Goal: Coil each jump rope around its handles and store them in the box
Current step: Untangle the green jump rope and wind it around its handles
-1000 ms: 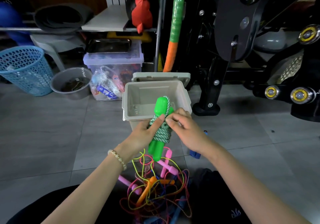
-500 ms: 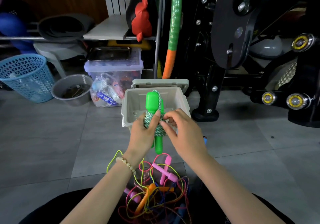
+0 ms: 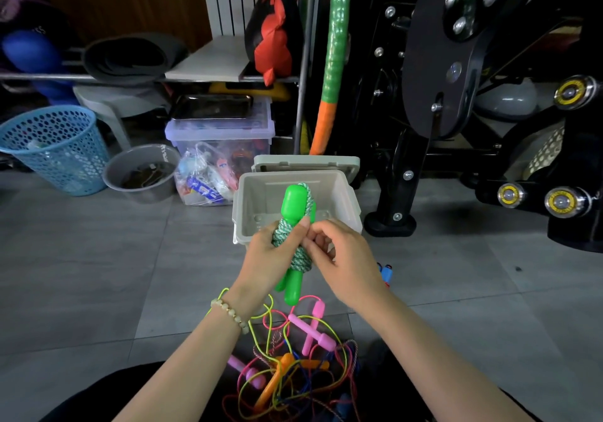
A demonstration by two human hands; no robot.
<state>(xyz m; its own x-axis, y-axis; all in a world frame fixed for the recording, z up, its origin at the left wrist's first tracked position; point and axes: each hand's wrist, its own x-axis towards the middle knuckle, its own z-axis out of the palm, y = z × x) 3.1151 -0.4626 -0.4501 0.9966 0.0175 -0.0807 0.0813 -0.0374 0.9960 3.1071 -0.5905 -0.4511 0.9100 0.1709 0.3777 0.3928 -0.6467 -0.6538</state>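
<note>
I'm seeing a home gym's storage corner: black weight machine (image 3: 434,72) at upper right, rolled exercise mat (image 3: 130,59) on a shelf (image 3: 208,62) upper left, with grey tiled floor (image 3: 81,274) below.

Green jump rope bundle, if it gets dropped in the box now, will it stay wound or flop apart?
Probably stays wound: the green jump rope is coiled snugly round its stiff-looking handles. The bit the right hand pinches might slip if untucked. Seems light: the left hand holds it up.
</note>
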